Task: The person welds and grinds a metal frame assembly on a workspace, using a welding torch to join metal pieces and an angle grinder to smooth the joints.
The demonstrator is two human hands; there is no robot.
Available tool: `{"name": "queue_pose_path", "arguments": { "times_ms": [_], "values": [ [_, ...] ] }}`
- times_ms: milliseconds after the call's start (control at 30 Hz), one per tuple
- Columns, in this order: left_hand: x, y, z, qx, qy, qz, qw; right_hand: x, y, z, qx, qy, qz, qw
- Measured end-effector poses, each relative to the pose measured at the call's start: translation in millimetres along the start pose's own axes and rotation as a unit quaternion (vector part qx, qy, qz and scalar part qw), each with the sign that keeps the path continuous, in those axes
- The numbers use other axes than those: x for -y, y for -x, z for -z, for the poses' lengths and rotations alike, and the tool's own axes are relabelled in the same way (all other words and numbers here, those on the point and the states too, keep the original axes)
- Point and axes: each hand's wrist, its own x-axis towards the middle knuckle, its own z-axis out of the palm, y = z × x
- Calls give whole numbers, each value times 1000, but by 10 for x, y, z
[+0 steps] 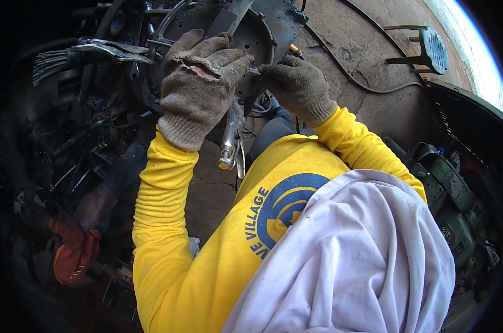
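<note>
The left hand (pixel 204 86), in a worn knit glove torn open across the knuckles, lies over the lower part of a dark round plate (pixel 256 34), its back to the camera and its fingers bent; the palm is hidden, so whether it grips anything cannot be told. The right hand (pixel 298 86), gloved too, has its thumb and fingertips drawn together, seemingly pinched on the end of a thin metal rod (pixel 254 71) that shows between the two hands, in front of the plate. A curved ring (pixel 273 41) runs about the plate, and a flat bar (pixel 231 19) slopes down over it toward the left fingers. The rod looks light, stiff and smooth, likely to roll or slip in knit fingers; it is best taken near its end, the other hand steadying it. The plate, by its look, is heavy, rigid and far from fragile, best taken by its rim, with care for rough edges. Locking pliers (pixel 232 133) hang below the left hand, handles down, their jaw end hard to make out; they should feel dense and hard, the handles giving the surest hold. A copper-coloured tip (pixel 295 51) shows just above the right hand.
</note>
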Motion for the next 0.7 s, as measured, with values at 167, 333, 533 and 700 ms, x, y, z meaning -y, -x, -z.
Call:
{"name": "queue_pose_path", "arguments": {
  "times_ms": [167,333,533,700],
  "values": [
    [-29,-4,7,17,-15,3,1000,11,-17,0,7,-8,0,1000],
    [-55,8,-37,34,11,24,999,13,-46,20,16,12,15,1000],
    [-34,37,-95,21,10,30,999,78,-79,86,37,-8,-6,999],
    [-46,25,-50,18,8,25,1000,84,-74,78,50,-8,-34,998]
  ]
}}
